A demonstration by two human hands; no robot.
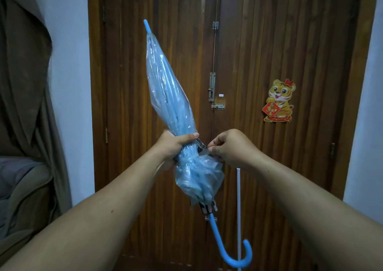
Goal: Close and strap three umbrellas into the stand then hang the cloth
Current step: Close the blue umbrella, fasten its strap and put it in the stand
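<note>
A closed, translucent light-blue umbrella [170, 96] is held up in front of me, tip pointing up-left and its blue hooked handle [232, 252] hanging low. My left hand [176, 144] wraps around the bunched canopy near its lower third. My right hand [230, 146] pinches the small clear strap [204, 152] at the umbrella's waist between thumb and fingers. The stand, the other umbrellas and the cloth are not in view.
A dark wooden double door [269, 43] with latches [211, 86] and a tiger sticker [279, 101] fills the background. A thin white pole [239, 208] stands before the door. A brown curtain [22, 74] and a padded seat [20, 188] are at left.
</note>
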